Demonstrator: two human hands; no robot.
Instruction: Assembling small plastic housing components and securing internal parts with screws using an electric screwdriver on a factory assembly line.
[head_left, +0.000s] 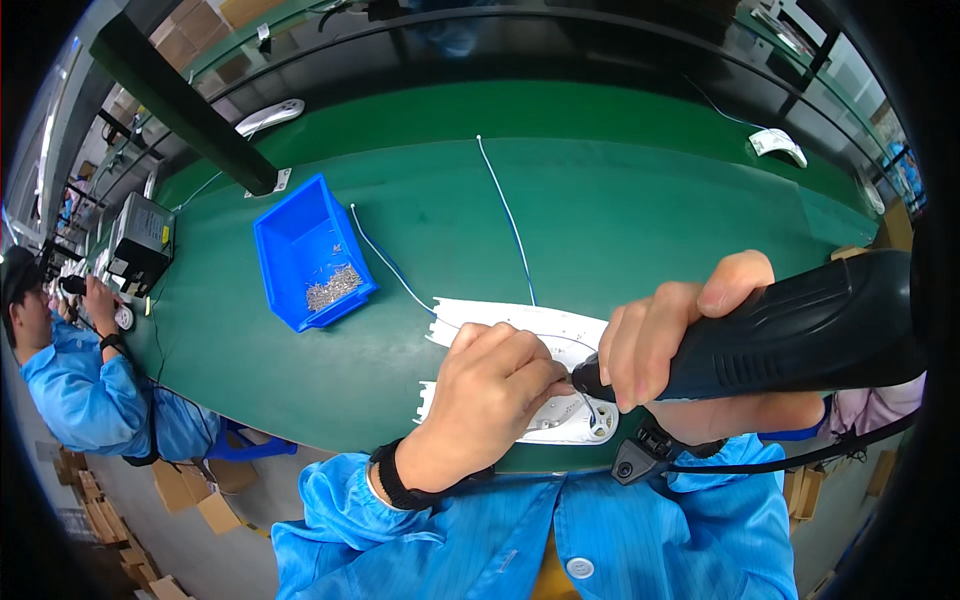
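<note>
My right hand [650,335] is wrapped around a black electric screwdriver [800,335], held nearly level with its nose pointing left. My left hand [490,395] is closed, thumb and fingertips pinched together right at the screwdriver's nose; whatever they hold is hidden. Beneath both hands lie two long white plastic housing pieces on the table. The far piece [475,312] has a notched left end, and a thin cable [508,205] runs away from it. The near piece [575,433] has a round spoked end, partly covered by my left hand.
A blue bin [290,225] with a heap of small metal screws [335,288] stands left on the green table [420,180]. A second thin cable [385,258] lies beside it. A dark post [185,110] rises behind. White parts [778,145] sit farther back. At left, another person [90,370] works.
</note>
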